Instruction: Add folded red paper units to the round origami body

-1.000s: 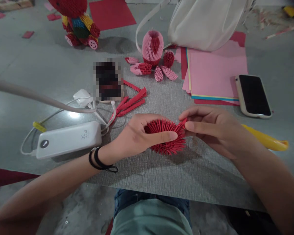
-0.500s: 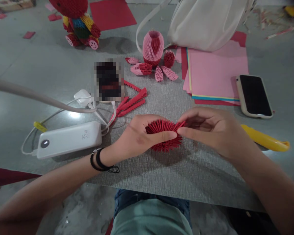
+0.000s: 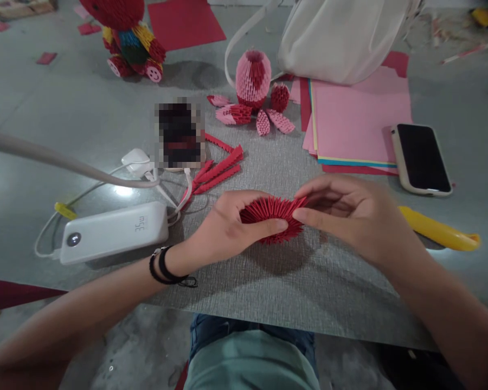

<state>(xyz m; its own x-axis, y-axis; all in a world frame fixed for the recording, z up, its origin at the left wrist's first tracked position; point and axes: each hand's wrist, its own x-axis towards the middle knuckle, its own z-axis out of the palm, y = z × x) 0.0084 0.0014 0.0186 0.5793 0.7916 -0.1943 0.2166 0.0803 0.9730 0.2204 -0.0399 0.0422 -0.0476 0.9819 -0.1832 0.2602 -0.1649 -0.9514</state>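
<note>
A round red spiky paper piece point(image 3: 273, 215), built from many folded red units, is held just above the grey textured mat point(image 3: 268, 281). My left hand point(image 3: 228, 227) grips its left side, thumb laid across the front. My right hand point(image 3: 350, 216) closes on its right edge, fingers curled over the top and thumb pressing in. Both hands hold the same piece between them.
Red folded strips point(image 3: 217, 170) lie behind my left hand. A white power bank point(image 3: 114, 232) with cables sits left, a blurred phone point(image 3: 180, 134) behind it. Pink paper sheets point(image 3: 355, 127), a black phone point(image 3: 421, 158), a yellow tool point(image 3: 439, 230), a pink-red paper vase point(image 3: 252, 78) and a white bag point(image 3: 341, 38) lie beyond.
The red piece has tilted flatter and risen a little between my hands. My right hand's fingers have curled closer onto its right edge.
</note>
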